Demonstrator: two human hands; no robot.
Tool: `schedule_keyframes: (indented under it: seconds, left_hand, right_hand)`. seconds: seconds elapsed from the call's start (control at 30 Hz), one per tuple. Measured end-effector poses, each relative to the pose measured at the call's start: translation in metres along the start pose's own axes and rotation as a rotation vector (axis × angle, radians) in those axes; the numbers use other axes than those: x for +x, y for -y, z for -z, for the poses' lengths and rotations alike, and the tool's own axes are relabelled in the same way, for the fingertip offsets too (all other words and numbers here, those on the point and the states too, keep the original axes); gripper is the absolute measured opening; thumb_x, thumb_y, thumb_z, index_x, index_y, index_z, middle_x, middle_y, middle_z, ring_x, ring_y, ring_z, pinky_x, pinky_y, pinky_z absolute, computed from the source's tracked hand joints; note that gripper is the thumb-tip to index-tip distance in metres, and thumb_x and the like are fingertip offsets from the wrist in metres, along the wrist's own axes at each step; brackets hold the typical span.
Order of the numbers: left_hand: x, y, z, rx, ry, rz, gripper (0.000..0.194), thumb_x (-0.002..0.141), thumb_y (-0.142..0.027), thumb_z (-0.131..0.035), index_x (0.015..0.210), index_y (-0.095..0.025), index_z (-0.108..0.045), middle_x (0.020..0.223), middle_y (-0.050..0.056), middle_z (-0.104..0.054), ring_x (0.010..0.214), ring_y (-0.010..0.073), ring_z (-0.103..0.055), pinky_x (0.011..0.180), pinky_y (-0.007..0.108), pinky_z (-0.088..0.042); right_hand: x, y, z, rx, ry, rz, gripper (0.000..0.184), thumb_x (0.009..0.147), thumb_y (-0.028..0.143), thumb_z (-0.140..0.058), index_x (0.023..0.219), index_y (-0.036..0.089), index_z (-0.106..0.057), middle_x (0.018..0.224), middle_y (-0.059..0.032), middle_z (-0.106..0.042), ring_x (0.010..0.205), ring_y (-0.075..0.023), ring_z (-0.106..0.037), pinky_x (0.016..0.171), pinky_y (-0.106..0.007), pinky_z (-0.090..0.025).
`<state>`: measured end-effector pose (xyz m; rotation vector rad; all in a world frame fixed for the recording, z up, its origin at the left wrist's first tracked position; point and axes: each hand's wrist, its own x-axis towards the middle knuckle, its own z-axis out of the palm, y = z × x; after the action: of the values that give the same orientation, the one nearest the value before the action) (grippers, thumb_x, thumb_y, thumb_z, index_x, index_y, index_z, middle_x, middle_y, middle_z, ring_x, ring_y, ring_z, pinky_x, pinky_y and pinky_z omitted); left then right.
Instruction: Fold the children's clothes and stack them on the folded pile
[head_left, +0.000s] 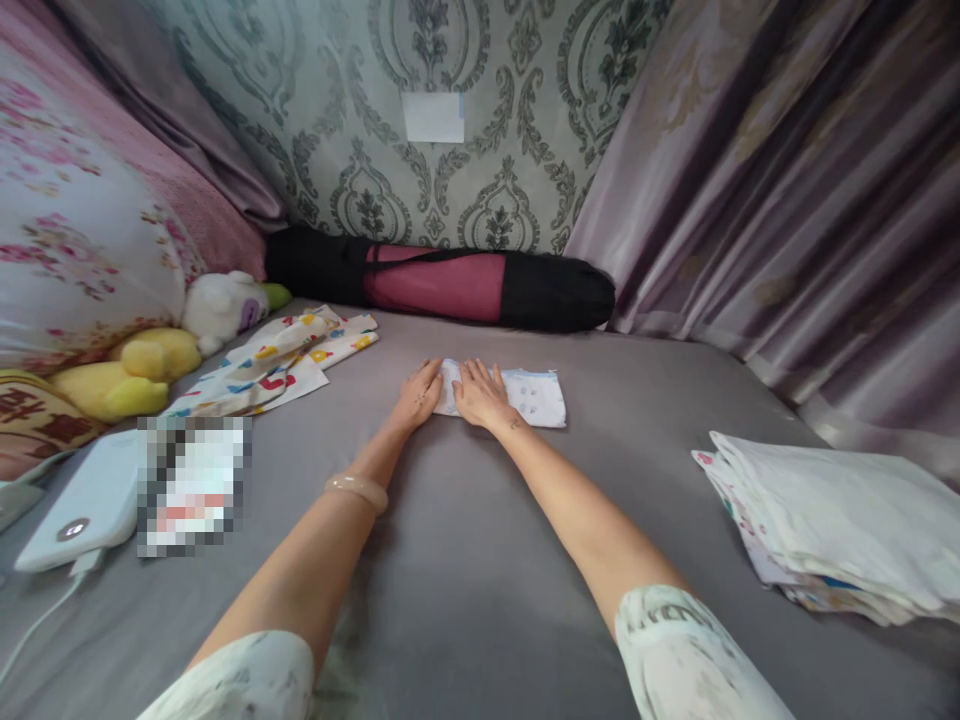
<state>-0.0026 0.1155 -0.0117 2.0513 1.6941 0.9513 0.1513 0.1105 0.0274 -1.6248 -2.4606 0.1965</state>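
A small white folded cloth (538,397) with a pale blue edge and faint grey prints lies flat on the grey sheet. My right hand (480,392) rests palm down on its left half, fingers stretched out. At the cloth's left end is my left hand (420,393), its fingers extended and touching that edge; the fingertips are partly hidden. Neither hand grips anything visible.
On the left lie a printed cloth (266,365), plush toys (124,375), a white power bank (86,500) with a cable and a blurred packet (196,485). A long black-and-pink bag (439,285) lies along the wall. Folded white cloths (840,510) are stacked at right.
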Motion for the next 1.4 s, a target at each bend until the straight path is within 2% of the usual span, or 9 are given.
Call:
schedule_keyframes:
  seconds: [0.13, 0.3, 0.53, 0.63, 0.73, 0.93, 1.1, 1.27, 1.4]
  left_hand:
    - [0.001, 0.001, 0.003, -0.129, -0.088, 0.065, 0.053, 0.092, -0.033, -0.029, 0.134, -0.011, -0.05, 0.142, 0.014, -0.05, 0.135, 0.0236, -0.043, 0.114, 0.04, -0.031]
    - [0.0, -0.002, 0.005, -0.192, -0.109, 0.125, 0.05, 0.091, -0.032, -0.031, 0.133, -0.013, -0.052, 0.141, 0.012, -0.052, 0.133, 0.0231, -0.045, 0.114, 0.041, -0.031]
    - [-0.002, -0.011, 0.009, -0.217, -0.132, 0.156, 0.053, 0.095, -0.037, -0.026, 0.131, -0.01, -0.053, 0.138, 0.013, -0.054, 0.132, 0.023, -0.046, 0.113, 0.04, -0.033]
    - [-0.003, -0.012, 0.01, -0.239, -0.147, 0.167, 0.056, 0.096, -0.04, -0.022, 0.131, -0.01, -0.053, 0.139, 0.013, -0.054, 0.132, 0.022, -0.046, 0.113, 0.037, -0.033]
    - [-0.004, -0.012, 0.01, -0.24, -0.157, 0.176, 0.058, 0.097, -0.043, -0.018, 0.133, -0.012, -0.052, 0.14, 0.012, -0.053, 0.133, 0.0207, -0.045, 0.113, 0.038, -0.033]
    - [-0.004, -0.01, 0.01, -0.172, -0.127, 0.158, 0.062, 0.098, -0.046, -0.013, 0.136, -0.013, -0.048, 0.143, 0.011, -0.05, 0.135, 0.0196, -0.042, 0.114, 0.036, -0.031]
    - [-0.005, -0.011, 0.011, -0.162, -0.116, 0.157, 0.064, 0.098, -0.047, -0.012, 0.137, -0.011, -0.047, 0.142, 0.012, -0.05, 0.135, 0.0196, -0.043, 0.114, 0.035, -0.031]
    - [-0.006, -0.012, 0.01, -0.092, -0.081, 0.063, 0.061, 0.098, -0.045, -0.015, 0.138, -0.011, -0.047, 0.143, 0.012, -0.05, 0.136, 0.0201, -0.041, 0.114, 0.036, -0.031]
    - [-0.008, -0.013, 0.006, 0.114, 0.02, -0.058, 0.055, 0.098, -0.044, -0.018, 0.139, -0.021, -0.046, 0.145, 0.006, -0.048, 0.141, 0.0219, -0.032, 0.116, 0.045, -0.023]
  right_hand:
    - [0.005, 0.013, -0.011, 0.011, -0.052, -0.009, 0.055, 0.1, 0.035, -0.025, 0.146, 0.007, -0.035, 0.153, -0.0146, -0.034, 0.143, -0.0265, -0.024, 0.116, -0.046, -0.012]
    - [0.005, 0.015, -0.026, -0.001, -0.124, -0.005, 0.056, 0.1, 0.036, -0.024, 0.145, 0.006, -0.037, 0.151, -0.0151, -0.038, 0.141, -0.0262, -0.027, 0.115, -0.045, -0.013]
    - [0.01, 0.015, -0.015, 0.037, -0.019, -0.021, 0.058, 0.099, 0.036, -0.024, 0.146, 0.004, -0.035, 0.153, -0.0168, -0.034, 0.143, -0.0286, -0.023, 0.115, -0.048, -0.014]
    - [0.014, 0.023, -0.011, 0.045, -0.046, 0.01, 0.059, 0.099, 0.035, -0.022, 0.147, 0.003, -0.033, 0.155, -0.0174, -0.029, 0.144, -0.0292, -0.019, 0.115, -0.049, -0.011]
    - [0.017, 0.033, -0.013, 0.04, -0.027, 0.064, 0.058, 0.099, 0.032, -0.021, 0.148, 0.002, -0.03, 0.156, -0.0168, -0.027, 0.145, -0.027, -0.017, 0.116, -0.046, -0.01]
    - [0.016, 0.04, -0.025, 0.045, 0.034, 0.05, 0.056, 0.097, 0.031, -0.025, 0.148, 0.008, -0.03, 0.157, -0.0146, -0.025, 0.145, -0.0247, -0.017, 0.116, -0.044, -0.012]
    - [0.021, 0.036, -0.019, 0.139, 0.057, 0.044, 0.058, 0.098, 0.032, -0.021, 0.149, 0.005, -0.027, 0.157, -0.0145, -0.024, 0.146, -0.0244, -0.016, 0.117, -0.044, -0.015]
    - [0.025, 0.016, -0.003, 0.293, -0.046, -0.021, 0.056, 0.099, 0.029, -0.015, 0.149, 0.006, -0.028, 0.156, -0.0124, -0.027, 0.144, -0.0154, -0.021, 0.116, -0.031, -0.021]
    - [0.003, -0.02, 0.008, 0.224, -0.065, -0.081, 0.055, 0.099, 0.034, -0.021, 0.15, 0.013, -0.029, 0.158, -0.0107, -0.024, 0.146, -0.0225, -0.018, 0.116, -0.046, -0.017]
